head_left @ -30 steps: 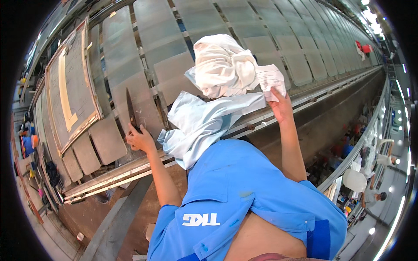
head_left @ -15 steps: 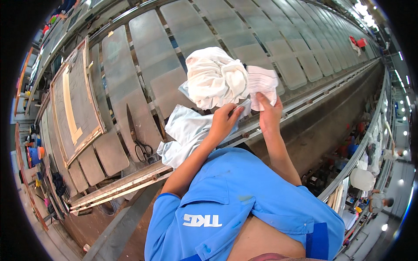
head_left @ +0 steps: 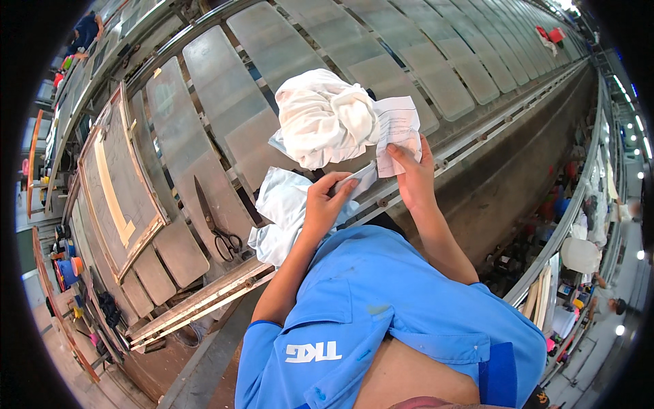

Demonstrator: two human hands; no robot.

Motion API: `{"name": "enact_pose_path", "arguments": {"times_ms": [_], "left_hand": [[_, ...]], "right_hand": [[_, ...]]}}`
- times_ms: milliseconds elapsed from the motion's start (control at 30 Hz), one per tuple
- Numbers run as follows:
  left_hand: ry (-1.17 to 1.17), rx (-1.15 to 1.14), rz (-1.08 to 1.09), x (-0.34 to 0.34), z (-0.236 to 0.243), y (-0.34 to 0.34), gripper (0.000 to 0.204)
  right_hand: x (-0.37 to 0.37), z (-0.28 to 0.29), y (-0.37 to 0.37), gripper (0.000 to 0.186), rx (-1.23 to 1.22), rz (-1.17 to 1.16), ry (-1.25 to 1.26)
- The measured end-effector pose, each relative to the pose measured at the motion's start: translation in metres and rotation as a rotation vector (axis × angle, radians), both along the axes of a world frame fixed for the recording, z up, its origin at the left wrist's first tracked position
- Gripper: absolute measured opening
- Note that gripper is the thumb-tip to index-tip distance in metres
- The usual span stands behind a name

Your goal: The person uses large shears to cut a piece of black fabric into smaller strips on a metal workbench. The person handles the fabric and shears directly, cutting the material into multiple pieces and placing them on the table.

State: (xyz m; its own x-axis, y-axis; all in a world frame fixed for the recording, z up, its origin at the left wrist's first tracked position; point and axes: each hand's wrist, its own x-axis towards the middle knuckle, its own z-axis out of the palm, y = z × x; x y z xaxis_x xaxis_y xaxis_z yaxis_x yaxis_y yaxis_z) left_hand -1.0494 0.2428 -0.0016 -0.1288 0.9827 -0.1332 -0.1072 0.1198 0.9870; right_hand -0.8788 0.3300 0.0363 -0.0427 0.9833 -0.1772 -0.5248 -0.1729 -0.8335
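Observation:
My right hand (head_left: 415,180) pinches a white printed paper sheet (head_left: 396,123), creased and held upright. To its left, my left hand (head_left: 324,204) is closed on a pale flat strip (head_left: 364,178); whether it is paper or cloth I cannot tell. Just beyond both hands, a bundle of white cloth (head_left: 327,119) is heaped on the slatted table, its right side next to the sheet. Pale blue-white cloth (head_left: 279,198) lies crumpled beside my left wrist and partly behind it.
Black-handled scissors (head_left: 216,228) lie on the table at left. Farther left is a wooden-framed screen (head_left: 122,184) with a tan tape strip. Grey flat panels (head_left: 266,75) run into the distance along a metal rail (head_left: 477,144). A white jug (head_left: 580,255) stands at far right.
My right hand has tilted the paper sheet upright, showing its printed side more flatly. My left hand has drawn slightly left with the strip, which shows more. The view has shifted a little.

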Motion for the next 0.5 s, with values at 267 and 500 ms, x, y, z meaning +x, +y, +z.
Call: {"name": "enact_pose_path", "arguments": {"times_ms": [267, 500], "left_hand": [[-0.23, 0.019, -0.079, 0.005, 0.024, 0.008, 0.018], [-0.098, 0.105, 0.114, -0.008, 0.04, -0.001, 0.012]], "right_hand": [[-0.013, 0.016, -0.015, 0.055, 0.214, -0.026, -0.371], [0.019, 0.011, -0.028, 0.043, 0.056, 0.25, 0.026]]}}
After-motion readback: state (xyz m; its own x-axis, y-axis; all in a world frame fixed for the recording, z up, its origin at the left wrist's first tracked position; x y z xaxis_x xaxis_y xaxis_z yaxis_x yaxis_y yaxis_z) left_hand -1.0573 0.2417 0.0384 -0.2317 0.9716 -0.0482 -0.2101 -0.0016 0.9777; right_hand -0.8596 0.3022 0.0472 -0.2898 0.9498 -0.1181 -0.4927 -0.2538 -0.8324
